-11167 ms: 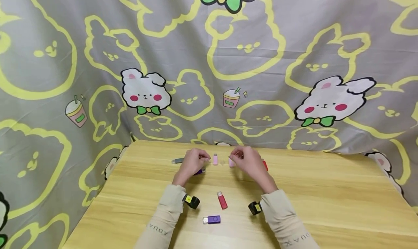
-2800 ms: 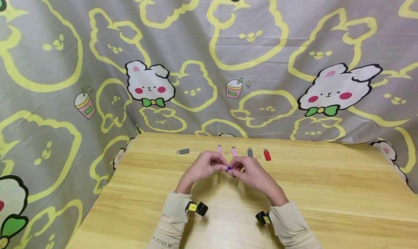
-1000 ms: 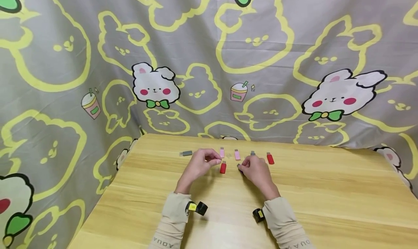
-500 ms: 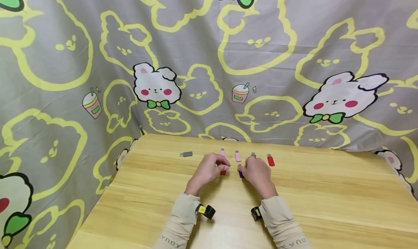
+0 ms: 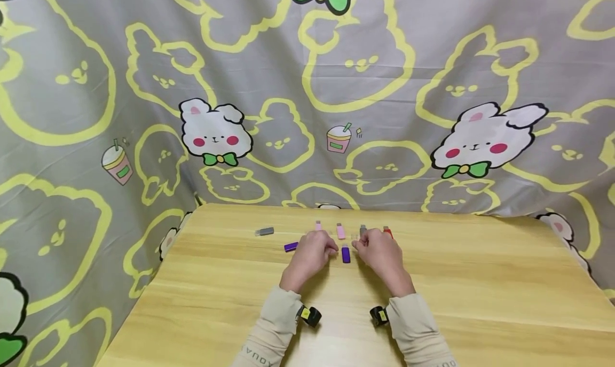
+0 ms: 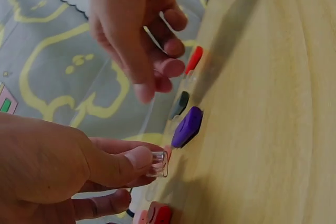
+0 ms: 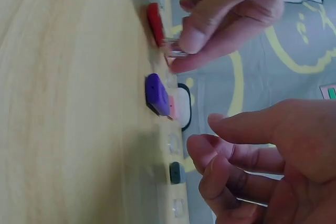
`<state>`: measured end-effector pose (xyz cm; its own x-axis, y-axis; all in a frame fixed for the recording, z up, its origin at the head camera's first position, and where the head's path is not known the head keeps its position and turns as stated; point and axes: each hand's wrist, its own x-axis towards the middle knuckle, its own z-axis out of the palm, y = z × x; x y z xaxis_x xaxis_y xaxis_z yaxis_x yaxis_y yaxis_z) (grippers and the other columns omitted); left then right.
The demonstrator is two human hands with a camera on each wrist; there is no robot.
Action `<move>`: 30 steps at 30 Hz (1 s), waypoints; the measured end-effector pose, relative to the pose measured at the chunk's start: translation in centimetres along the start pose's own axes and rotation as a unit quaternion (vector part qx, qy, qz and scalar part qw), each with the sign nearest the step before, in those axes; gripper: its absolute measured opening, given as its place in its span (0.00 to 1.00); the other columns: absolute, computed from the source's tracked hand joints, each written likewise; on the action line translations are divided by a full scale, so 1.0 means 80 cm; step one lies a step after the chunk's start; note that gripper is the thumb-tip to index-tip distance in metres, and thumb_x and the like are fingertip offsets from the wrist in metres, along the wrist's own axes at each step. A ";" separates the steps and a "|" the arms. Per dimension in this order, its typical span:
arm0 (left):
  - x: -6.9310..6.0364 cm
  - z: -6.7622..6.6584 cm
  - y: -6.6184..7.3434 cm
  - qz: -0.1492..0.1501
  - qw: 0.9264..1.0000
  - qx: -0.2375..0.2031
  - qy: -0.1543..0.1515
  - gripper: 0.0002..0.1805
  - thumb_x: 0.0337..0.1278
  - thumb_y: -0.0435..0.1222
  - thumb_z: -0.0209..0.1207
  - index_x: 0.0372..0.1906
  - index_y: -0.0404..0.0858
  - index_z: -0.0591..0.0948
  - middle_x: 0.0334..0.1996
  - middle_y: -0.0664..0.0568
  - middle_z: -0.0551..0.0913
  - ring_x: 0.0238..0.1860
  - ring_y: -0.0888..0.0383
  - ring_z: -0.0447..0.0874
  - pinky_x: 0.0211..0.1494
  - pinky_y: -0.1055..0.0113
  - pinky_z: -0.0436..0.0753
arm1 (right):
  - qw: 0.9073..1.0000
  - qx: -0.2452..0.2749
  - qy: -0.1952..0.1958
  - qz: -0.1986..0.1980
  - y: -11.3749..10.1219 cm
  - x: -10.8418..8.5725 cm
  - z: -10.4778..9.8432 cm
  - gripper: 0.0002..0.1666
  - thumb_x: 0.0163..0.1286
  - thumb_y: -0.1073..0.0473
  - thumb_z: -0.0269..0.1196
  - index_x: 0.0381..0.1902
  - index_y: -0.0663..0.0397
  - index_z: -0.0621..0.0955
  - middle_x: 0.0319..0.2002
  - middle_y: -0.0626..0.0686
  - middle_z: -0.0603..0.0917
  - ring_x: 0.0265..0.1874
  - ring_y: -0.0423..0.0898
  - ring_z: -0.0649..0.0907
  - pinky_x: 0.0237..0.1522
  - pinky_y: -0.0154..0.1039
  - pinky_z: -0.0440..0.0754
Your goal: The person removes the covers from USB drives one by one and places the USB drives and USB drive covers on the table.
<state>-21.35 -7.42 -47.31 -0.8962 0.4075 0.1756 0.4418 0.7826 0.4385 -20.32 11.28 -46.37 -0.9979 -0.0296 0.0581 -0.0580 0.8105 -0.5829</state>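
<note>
- We saw the left hand pinching a clear cap.
- We found the right hand relaxed, fingers loosely bent.
- We noted a purple drive between both hands, apart from each.

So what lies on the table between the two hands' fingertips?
A purple USB stick lies between the left hand and right hand, as the head view shows.
</note>
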 end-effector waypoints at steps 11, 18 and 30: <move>-0.007 0.004 -0.003 0.009 0.996 0.087 0.012 0.05 0.59 0.33 0.71 0.29 0.46 0.92 0.31 0.60 0.89 0.37 0.58 0.86 0.44 0.53 0.77 | 1.000 0.017 -0.002 -0.019 -0.007 -0.002 -0.001 0.17 0.70 0.56 0.69 0.21 0.50 0.80 0.16 0.47 0.74 0.15 0.44 0.72 0.19 0.37 0.65; -0.007 -0.018 -0.018 -0.019 0.999 -0.028 0.033 0.04 0.61 0.31 0.69 0.39 0.40 0.91 0.39 0.53 0.89 0.46 0.53 0.86 0.54 0.57 0.82 | 0.998 0.040 -0.009 -0.052 -0.014 -0.004 0.003 0.14 0.70 0.60 0.69 0.23 0.53 0.81 0.17 0.47 0.74 0.17 0.43 0.72 0.22 0.38 0.67; -0.045 -0.107 -0.099 -0.121 0.935 -0.234 0.236 0.19 0.72 0.27 0.58 0.64 0.37 0.79 0.44 0.42 0.87 0.43 0.44 0.85 0.39 0.65 0.81 | 0.969 0.074 -0.032 -0.232 -0.070 0.013 0.050 0.07 0.67 0.67 0.70 0.43 0.58 0.86 0.37 0.49 0.86 0.38 0.46 0.85 0.43 0.44 0.84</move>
<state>-21.97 -19.13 -43.87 -0.9343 -0.0947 0.3437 0.2572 0.4884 0.8338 -21.19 4.41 -46.28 -0.8627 -0.4107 0.2952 -0.5004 0.6082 -0.6162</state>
